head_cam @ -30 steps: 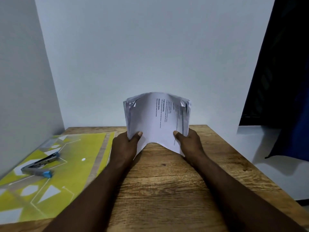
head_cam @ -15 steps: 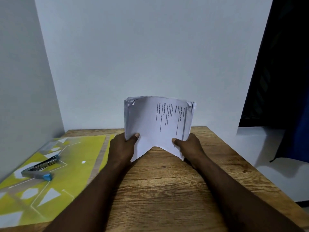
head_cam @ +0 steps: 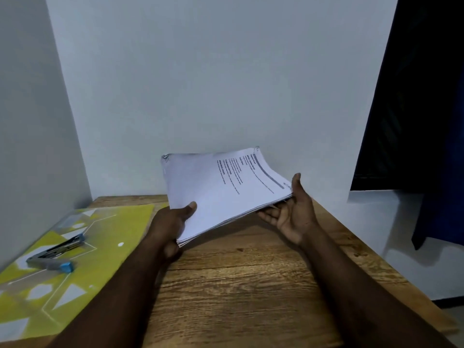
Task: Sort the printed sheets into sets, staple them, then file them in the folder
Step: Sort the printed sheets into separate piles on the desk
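A wooden table (head_cam: 251, 285) meets white walls. At left, a stapler (head_cam: 56, 254) waits on the yellow folder (head_cam: 113, 234). Above the table, the left hand (head_cam: 170, 227) pinches the printed sheets (head_cam: 221, 192) at a near corner. The right hand (head_cam: 293, 212), fingers flat, props their right edge, likely keeping them level.

so it's just a wooden table (head_cam: 251, 285) shoved into a corner of plain pale walls (head_cam: 213, 71), kinda dim light, dark blue curtain (head_cam: 442, 172) hanging off to the right
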{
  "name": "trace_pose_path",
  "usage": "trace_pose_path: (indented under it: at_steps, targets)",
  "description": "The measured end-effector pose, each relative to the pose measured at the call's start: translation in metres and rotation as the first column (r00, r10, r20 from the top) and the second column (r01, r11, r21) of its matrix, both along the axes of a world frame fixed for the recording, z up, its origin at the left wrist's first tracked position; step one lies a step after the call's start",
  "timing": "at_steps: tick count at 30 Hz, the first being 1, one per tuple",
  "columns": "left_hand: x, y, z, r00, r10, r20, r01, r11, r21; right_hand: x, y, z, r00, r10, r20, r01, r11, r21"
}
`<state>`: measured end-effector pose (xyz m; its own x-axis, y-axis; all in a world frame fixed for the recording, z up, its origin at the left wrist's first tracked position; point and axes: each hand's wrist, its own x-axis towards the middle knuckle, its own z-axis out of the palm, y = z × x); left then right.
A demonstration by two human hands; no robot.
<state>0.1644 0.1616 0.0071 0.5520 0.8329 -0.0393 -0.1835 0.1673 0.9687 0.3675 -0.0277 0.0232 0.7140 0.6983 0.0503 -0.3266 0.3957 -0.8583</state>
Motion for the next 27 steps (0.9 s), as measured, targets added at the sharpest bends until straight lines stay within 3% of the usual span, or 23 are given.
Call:
trace_pose_path:
  at_steps: [7, 15, 17, 22, 27]
  targets:
    - [0.010, -0.019, -0.006, 0.980, -0.113, 0.165, 0.142, 0.974, -0.176, -0.053, 0.030, -0.014, 0.956, 0.179, 0.234, -0.152, 0.980, -0.130]
    - [0.010, -0.034, -0.001, 0.926, -0.288, 0.243, 0.340, 0.916, -0.213, -0.039, 0.031, -0.014, 0.992, 0.077, 0.103, -0.068, 0.993, -0.092]
    - [0.006, -0.029, 0.005, 0.924, -0.299, 0.240, 0.351, 0.910, -0.219, -0.030, 0.023, -0.011, 0.991, 0.119, 0.053, -0.115, 0.991, -0.071]
    - [-0.013, 0.003, 0.013, 0.956, -0.149, 0.253, 0.221, 0.932, -0.287, -0.013, 0.010, -0.013, 0.958, 0.282, 0.059, -0.270, 0.951, -0.152]
    - [-0.026, 0.014, 0.012, 0.962, -0.224, 0.155, 0.262, 0.918, -0.298, -0.003, 0.009, -0.019, 0.940, 0.340, 0.037, -0.330, 0.929, -0.165]
